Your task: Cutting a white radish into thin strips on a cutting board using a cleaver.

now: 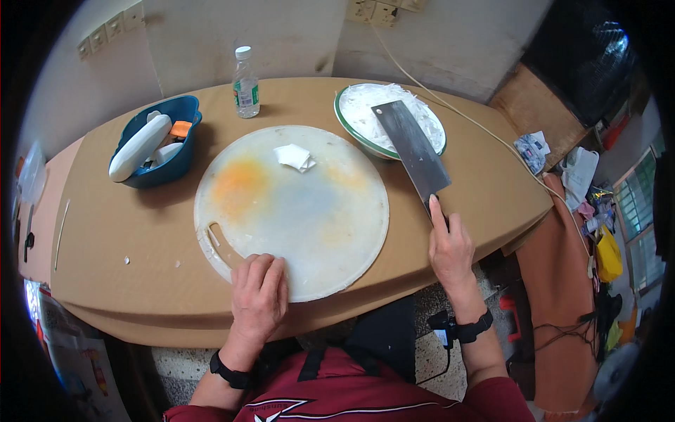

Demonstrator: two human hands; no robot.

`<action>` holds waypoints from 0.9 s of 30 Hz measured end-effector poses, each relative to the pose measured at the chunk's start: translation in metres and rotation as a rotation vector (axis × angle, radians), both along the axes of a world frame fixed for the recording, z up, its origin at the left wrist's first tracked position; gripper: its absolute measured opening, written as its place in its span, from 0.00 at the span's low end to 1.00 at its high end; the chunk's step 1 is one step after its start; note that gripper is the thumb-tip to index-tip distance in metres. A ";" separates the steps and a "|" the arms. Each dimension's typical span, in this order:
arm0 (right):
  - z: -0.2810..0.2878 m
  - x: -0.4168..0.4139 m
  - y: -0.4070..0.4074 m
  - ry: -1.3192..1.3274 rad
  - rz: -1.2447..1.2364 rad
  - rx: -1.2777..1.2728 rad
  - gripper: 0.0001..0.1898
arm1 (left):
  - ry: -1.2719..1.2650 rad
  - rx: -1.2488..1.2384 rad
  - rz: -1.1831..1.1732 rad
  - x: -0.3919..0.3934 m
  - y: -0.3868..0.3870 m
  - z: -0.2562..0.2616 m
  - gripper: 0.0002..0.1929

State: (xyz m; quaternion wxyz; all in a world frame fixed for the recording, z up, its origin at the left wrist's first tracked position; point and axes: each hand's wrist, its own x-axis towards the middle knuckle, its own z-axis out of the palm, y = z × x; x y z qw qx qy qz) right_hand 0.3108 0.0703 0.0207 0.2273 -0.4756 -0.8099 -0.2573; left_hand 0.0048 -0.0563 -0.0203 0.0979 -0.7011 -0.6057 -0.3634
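Note:
My right hand (452,248) grips the handle of a Chinese cleaver (414,147), whose broad blade lies over the rim of a green-edged bowl (345,122) heaped with white shreds (364,108). My left hand (260,290), fingers curled, rests on the near edge of a round plastic cutting board (300,232), beside its handle slot; I see nothing in it. A few thin white vegetable slices (293,157) lie stacked towards the board's far side. Orange stains mark the board. At the left, a blue plastic basket (182,163) holds a long peeled white radish (141,147) and an orange piece (181,128), apparently carrot.
A clear plastic bottle (246,89) with a white cap stands behind the board. A pale cable (464,113) runs past the bowl along the table's right side. A thin stick (61,235) and small white scraps lie on the brown-covered table (126,285) at the left.

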 end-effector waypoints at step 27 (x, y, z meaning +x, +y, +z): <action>-0.009 0.023 -0.106 0.120 0.016 -0.156 0.31 | 0.012 0.068 0.000 0.000 0.000 -0.006 0.14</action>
